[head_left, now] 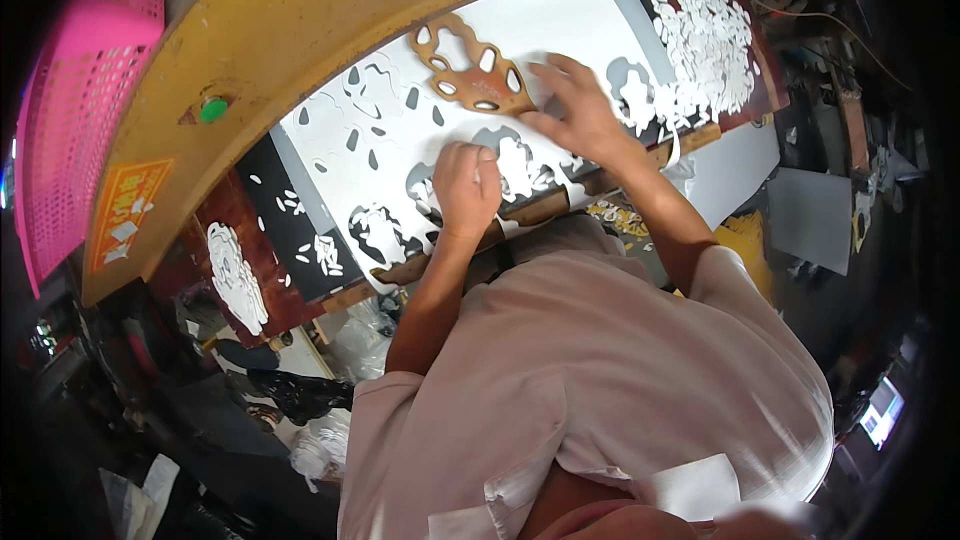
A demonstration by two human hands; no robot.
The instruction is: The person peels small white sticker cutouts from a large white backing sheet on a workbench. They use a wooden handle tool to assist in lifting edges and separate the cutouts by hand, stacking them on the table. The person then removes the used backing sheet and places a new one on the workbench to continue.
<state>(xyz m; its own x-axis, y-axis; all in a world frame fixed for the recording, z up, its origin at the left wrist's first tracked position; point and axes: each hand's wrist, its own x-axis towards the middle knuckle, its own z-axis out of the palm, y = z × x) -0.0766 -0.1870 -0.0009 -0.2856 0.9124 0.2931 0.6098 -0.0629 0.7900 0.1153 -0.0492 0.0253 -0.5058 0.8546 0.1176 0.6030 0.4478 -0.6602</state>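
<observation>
Right hand [578, 110]: fingers spread, clasping nothing visible, beside right end of brown frame [484, 88]; contact unclear. Left hand [466, 185]: fingers curled; cannot tell whether grasping. Frame lies on white sheet [565, 15]. Sheet's near edge and left part holed, seemingly done; far right stretch whole, apparently left. Yellow beam [290, 35] bounds far side; right pile [705, 45] and left pile [237, 280] flank; room beyond frame, rightward.

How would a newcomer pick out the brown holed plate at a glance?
Find the yellow arched beam; the white sheet spreads below it in the picture. On that sheet, immediately left of the right hand, is the brown holed plate. Its brown colour and scalloped outline set it apart from the dark cut-outs nearby.
</observation>
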